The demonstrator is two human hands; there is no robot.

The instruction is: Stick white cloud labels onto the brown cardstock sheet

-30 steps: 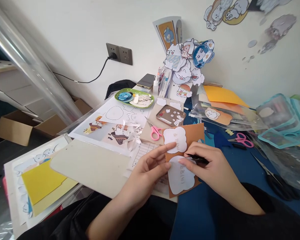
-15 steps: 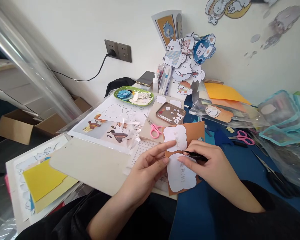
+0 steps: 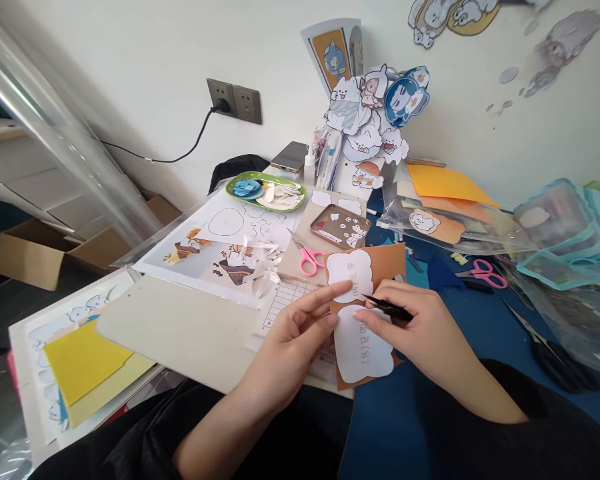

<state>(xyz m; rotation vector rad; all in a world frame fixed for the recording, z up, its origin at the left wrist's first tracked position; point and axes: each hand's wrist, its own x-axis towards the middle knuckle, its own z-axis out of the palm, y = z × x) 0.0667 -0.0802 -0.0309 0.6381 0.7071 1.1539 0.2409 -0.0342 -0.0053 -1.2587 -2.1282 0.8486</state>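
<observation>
My left hand (image 3: 293,333) is closed on the left edge of a brown card (image 3: 387,259), thumb near the middle and index finger lying across its face. Two white cloud-shaped paper pieces lie on this card, an upper piece (image 3: 347,267) and a larger lower piece (image 3: 363,350), both with faint writing. In my right hand (image 3: 417,320) is a pair of black tweezers (image 3: 390,309), its fine tip over the gap between the two pieces. My right thumb rests by the lower piece.
Pink-handled scissors (image 3: 310,260) lie beside a brown tray (image 3: 341,227) of small white cutouts. A green tray (image 3: 267,191) holds paper scraps. To the right are more pink scissors (image 3: 484,274), large black scissors (image 3: 555,357) and teal plastic boxes (image 3: 560,230).
The tweezers' tip has shifted slightly up and left, away from the brown gap between the pieces. My left hand keeps its hold on the card.
</observation>
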